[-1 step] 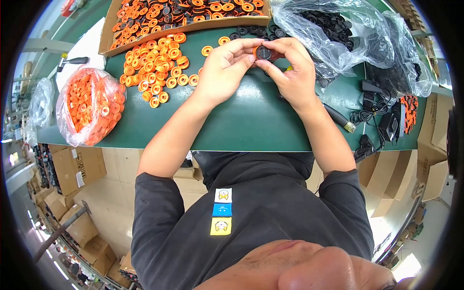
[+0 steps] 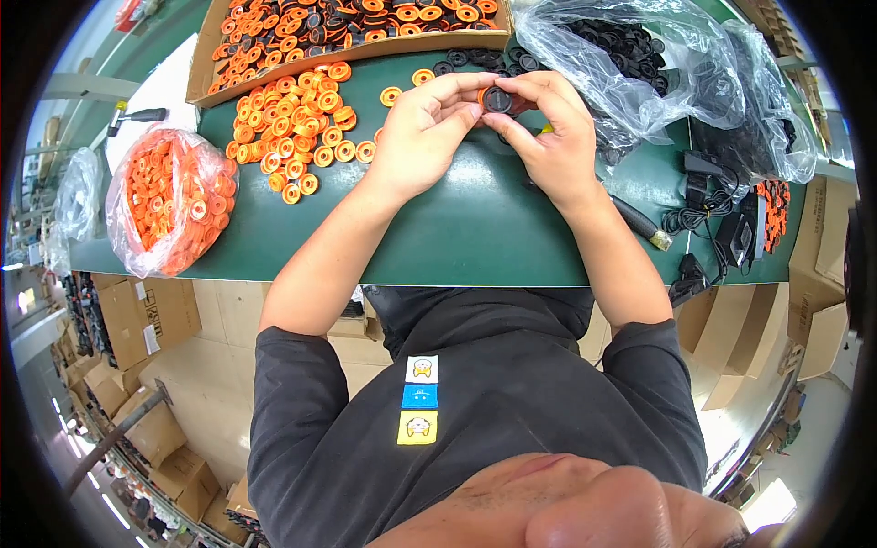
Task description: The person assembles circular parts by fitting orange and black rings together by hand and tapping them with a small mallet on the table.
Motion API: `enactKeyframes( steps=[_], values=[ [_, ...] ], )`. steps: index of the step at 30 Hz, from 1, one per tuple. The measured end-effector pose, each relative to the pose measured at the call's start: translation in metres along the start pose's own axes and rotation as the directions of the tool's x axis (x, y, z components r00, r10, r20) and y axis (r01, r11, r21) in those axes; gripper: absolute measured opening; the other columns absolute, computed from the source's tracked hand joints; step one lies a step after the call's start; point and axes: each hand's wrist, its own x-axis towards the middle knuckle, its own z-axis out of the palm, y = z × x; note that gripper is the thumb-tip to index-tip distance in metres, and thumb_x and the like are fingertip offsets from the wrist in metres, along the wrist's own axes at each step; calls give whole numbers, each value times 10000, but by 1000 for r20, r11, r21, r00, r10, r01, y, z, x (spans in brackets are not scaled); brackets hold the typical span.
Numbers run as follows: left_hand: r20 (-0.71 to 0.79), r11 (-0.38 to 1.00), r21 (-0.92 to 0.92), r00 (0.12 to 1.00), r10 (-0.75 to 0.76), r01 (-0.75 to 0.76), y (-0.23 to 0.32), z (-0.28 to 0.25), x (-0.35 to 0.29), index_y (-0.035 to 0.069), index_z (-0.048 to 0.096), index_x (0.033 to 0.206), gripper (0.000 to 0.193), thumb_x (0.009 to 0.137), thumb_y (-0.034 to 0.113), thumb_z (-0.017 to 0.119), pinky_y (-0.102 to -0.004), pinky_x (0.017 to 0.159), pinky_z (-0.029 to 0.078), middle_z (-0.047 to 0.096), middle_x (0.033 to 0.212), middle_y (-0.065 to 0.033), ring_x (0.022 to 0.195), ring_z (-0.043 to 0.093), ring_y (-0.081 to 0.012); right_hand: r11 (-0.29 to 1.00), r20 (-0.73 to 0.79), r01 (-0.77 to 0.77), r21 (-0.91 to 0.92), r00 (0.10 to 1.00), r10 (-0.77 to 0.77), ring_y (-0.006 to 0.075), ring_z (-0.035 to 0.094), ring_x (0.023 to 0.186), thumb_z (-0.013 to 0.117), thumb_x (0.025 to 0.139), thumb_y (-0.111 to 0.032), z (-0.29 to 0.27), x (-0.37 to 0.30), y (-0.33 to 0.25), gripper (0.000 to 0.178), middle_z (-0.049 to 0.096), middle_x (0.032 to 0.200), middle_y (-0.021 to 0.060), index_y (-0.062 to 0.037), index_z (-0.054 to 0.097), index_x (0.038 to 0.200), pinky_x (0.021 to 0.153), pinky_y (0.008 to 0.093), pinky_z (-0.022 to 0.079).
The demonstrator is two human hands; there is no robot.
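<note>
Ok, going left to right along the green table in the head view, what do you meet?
Clear bag of orange rings → loose orange rings → left hand → black disc → right hand → bag of black parts → black cables.

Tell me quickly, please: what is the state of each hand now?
Left hand: closed, fingertips pinching the black disc.
Right hand: closed, fingertips pinching the same black disc.
</note>
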Motion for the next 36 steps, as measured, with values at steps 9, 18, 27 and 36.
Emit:
enactKeyframes(
  steps=[9, 18, 27, 36],
  values=[
    [-31, 997, 52, 998, -56, 57, -2, -1, -1, -40, 585, 1320, 340, 984, -3, 548, -277, 982, 492, 670, 1156, -82, 1083, 620, -130, 999, 48, 1, -47, 999, 1, 277, 653, 900, 814, 745, -63, -1, -2, 1, 372, 656, 998, 112, -33, 713, 1102, 795, 348, 536],
    [-29, 996, 62, 998, -64, 66, -7, -1, -2, -30, 571, 1339, 356, 985, 9, 555, -279, 1006, 477, 643, 1201, -74, 1136, 598, -134, 998, 44, -24, -62, 999, 27, 274, 656, 899, 817, 744, -69, 0, -4, 1, 364, 656, 998, 114, -21, 709, 1089, 785, 340, 539],
    [-31, 992, 99, 996, -80, 83, -4, 0, -3, -33, 564, 1347, 379, 972, 20, 573, -292, 1020, 476, 643, 1217, -79, 1145, 598, -142, 997, 42, -15, -79, 999, 18, 269, 659, 883, 815, 743, -60, 1, -5, 2, 353, 654, 983, 110, -12, 706, 1075, 761, 331, 544],
    [-41, 995, 85, 998, -54, 57, -5, 2, -4, -48, 561, 1347, 390, 962, 10, 580, -291, 1003, 490, 653, 1212, -93, 1136, 615, -149, 994, 20, -32, -107, 999, 34, 281, 670, 859, 819, 736, -73, 1, -6, -2, 340, 654, 981, 117, -8, 705, 1049, 740, 347, 554]
  ],
)
